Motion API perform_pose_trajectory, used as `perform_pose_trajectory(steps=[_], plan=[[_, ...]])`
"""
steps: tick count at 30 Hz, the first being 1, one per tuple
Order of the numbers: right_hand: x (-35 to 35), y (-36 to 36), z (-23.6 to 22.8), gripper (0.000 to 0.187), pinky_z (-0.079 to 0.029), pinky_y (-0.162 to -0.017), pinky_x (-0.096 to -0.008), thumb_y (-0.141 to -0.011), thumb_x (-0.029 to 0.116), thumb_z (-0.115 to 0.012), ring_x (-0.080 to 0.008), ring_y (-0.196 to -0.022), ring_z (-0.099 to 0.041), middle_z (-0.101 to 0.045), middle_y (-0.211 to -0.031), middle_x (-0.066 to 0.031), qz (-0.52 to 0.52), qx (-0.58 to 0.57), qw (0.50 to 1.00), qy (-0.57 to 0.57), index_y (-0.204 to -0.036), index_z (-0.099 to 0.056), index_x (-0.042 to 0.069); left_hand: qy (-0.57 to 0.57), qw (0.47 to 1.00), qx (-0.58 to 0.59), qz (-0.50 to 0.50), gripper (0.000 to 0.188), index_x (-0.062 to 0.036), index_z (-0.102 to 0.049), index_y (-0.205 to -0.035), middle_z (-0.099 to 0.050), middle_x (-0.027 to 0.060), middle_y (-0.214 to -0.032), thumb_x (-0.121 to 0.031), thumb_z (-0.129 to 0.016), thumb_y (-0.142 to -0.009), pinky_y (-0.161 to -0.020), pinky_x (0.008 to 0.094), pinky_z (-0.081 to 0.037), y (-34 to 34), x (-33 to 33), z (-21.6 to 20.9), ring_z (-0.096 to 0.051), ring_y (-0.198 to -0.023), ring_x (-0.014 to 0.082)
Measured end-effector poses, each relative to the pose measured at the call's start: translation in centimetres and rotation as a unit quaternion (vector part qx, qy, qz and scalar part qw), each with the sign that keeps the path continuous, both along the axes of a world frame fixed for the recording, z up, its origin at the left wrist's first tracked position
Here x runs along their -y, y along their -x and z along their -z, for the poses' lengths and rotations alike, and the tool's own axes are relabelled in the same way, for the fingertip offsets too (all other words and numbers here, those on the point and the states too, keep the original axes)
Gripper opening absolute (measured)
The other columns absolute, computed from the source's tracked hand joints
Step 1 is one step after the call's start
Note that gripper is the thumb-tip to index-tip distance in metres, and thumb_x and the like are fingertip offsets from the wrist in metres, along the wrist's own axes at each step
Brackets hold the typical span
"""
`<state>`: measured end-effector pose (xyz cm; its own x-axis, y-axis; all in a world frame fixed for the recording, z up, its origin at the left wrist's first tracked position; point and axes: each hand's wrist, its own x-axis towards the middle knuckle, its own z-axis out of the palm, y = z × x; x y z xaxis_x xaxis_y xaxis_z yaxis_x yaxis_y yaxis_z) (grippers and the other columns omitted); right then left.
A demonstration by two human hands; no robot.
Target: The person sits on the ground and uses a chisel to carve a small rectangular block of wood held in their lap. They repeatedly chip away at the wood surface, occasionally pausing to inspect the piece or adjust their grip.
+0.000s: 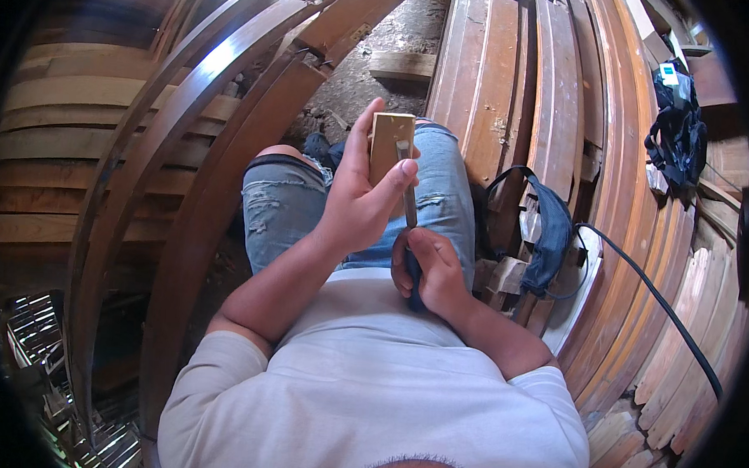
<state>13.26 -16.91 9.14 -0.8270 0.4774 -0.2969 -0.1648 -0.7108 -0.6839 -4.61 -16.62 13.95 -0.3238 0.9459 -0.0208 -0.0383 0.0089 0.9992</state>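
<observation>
The left grip (363,186) curls round a wooden block (385,135), the right grip (439,272) round a blue-handled chisel (409,207). A white-and-blue patch (668,74) is too small to read.

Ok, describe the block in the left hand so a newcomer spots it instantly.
Start at the ripped blue jeans, near the picture's middle. Over them, the left hand grips a golden-tan rectangular block, with a metal-shafted tool overlapping its face. Unlike the long boards around, it is short and hand-held.
</observation>
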Motion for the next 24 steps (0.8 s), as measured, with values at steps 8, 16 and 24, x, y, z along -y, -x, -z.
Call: perform_pose_trajectory(steps=[8, 16, 24], plan=[[-0.5, 0.0, -0.2, 0.053, -0.042, -0.051, -0.0298, -0.12, 0.051, -0.044, -0.0138, -0.053, -0.05, -0.054, -0.067, -0.0056, -0.01, -0.012, 1.0, 0.013, -0.101, -0.061, 0.003, 0.031, 0.999, 0.029, 0.027, 0.07, -0.008, -0.026, -0.171, -0.066, 0.0125, -0.123, -0.027, -0.061, -0.115, -0.081, 0.0319, -0.059, 0.1, 0.1, -0.1, -0.068, -0.098, 0.0151], [-0.3, 0.1, 0.6, 0.046, -0.041, -0.052, -0.0283, -0.122, 0.046, -0.04, -0.0121, -0.054, -0.049, -0.056, -0.071, -0.004, -0.003, -0.036, 0.999, 0.007, -0.112, -0.059, 0.004, 0.007, 1.0, -0.014, 0.014, 0.063, -0.0091, -0.028, -0.169, -0.065, 0.0128, -0.123, -0.03, -0.056, -0.117, -0.081, 0.032, -0.059, -0.3, 0.3, 0.8, -0.068, -0.095, 0.0149], [-0.4, 0.1, 0.6, 0.05, -0.041, -0.054, -0.0274, -0.122, 0.047, -0.039, -0.0115, -0.055, -0.05, -0.056, -0.071, -0.0039, -0.013, -0.045, 0.999, 0.001, -0.11, -0.06, 0.004, -0.01, 0.997, -0.072, 0.006, 0.063, -0.0082, -0.03, -0.167, -0.065, 0.0122, -0.121, -0.029, -0.059, -0.116, -0.082, 0.0313, -0.058, 0.0, 0.1, 0.9, -0.067, -0.095, 0.0147]])
